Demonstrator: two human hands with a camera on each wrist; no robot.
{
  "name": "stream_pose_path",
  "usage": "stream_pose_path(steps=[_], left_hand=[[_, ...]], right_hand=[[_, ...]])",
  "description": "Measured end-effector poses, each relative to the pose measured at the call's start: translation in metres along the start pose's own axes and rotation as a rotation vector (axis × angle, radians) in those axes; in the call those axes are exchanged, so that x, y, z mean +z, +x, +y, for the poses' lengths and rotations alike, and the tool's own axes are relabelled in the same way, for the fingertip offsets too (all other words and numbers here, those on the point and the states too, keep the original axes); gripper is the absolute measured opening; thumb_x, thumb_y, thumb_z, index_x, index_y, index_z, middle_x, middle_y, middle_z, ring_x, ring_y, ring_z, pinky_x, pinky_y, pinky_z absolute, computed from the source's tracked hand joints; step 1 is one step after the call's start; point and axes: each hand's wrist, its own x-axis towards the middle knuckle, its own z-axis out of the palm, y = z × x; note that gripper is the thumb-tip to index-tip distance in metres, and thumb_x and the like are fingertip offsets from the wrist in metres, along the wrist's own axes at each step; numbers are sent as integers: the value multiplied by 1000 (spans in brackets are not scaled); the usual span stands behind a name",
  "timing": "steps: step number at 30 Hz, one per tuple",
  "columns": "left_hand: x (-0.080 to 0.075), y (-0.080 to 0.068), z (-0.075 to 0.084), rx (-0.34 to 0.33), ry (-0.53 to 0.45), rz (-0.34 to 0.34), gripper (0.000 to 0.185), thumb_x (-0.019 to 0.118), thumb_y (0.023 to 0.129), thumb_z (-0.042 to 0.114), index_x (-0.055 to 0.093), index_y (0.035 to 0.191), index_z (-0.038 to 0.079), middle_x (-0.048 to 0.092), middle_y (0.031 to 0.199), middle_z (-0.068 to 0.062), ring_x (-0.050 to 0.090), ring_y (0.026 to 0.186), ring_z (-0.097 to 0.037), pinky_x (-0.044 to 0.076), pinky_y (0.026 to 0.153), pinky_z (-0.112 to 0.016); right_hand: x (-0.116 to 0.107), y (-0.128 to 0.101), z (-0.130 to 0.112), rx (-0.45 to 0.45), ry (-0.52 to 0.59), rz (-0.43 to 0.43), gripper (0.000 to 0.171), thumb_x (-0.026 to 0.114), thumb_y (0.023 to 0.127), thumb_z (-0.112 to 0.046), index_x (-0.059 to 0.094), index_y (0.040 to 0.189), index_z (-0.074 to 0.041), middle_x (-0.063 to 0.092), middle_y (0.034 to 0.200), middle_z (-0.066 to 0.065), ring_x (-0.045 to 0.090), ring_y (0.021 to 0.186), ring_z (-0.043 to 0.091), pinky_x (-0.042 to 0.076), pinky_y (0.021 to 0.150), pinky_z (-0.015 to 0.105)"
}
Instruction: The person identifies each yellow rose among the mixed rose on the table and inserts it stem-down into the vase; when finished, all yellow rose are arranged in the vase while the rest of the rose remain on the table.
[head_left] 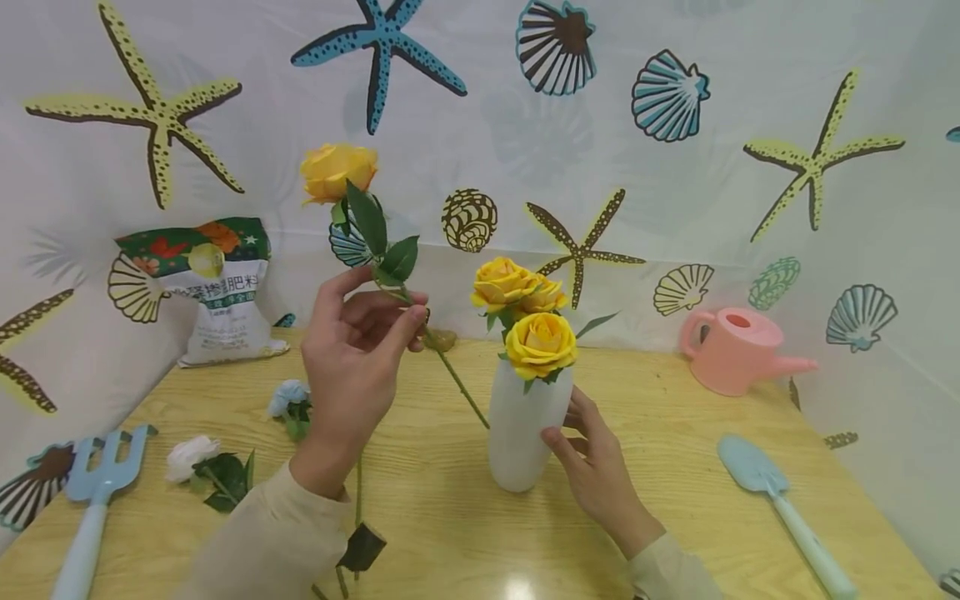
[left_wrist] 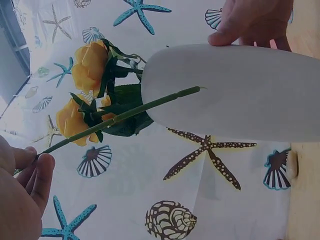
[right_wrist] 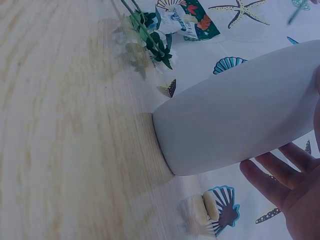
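Note:
Between thumb and fingertips, my left hand (head_left: 352,358) pinches the stem of a yellow rose (head_left: 337,172), raised left of the vase with its bloom at the top. The rose's stem (left_wrist: 125,115) slants down to the right, and its cut end shows in front of the white vase (left_wrist: 235,95) in the left wrist view. My right hand (head_left: 600,475) holds the vase's right side, thumb in front and fingers partly hidden behind. That vase stands upright on the table, with several yellow roses (head_left: 542,343) in its mouth. The right wrist view shows fingers (right_wrist: 265,182) against the vase wall.
A blue flower (head_left: 288,398) and a white flower (head_left: 192,458) lie at the left, near a blue hand fork (head_left: 108,475). Behind them stands a fertilizer bag (head_left: 228,321). To the right are a pink watering can (head_left: 731,354) and a blue trowel (head_left: 752,464).

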Motion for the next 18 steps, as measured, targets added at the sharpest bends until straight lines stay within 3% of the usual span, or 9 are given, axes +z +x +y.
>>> stream_pose_path(steps=[12,18], left_hand=[[23,26,15,100,-90,137,38,71,88,-10,54,121,0,75,94,3,70,72,-13,58,61,-23],[31,32,15,147,-145,168,39,71,87,-11,53,120,1,75,93,1,70,73,-15,58,62,-24]], right_hand=[[-1,-1,1,-23,8,-7,59,61,101,-15,34,154,-18,59,139,16,64,118,34,58,89,36],[-1,0,2,-13,14,-12,60,61,101,-15,33,154,-18,58,140,15,64,119,34,58,90,38]])
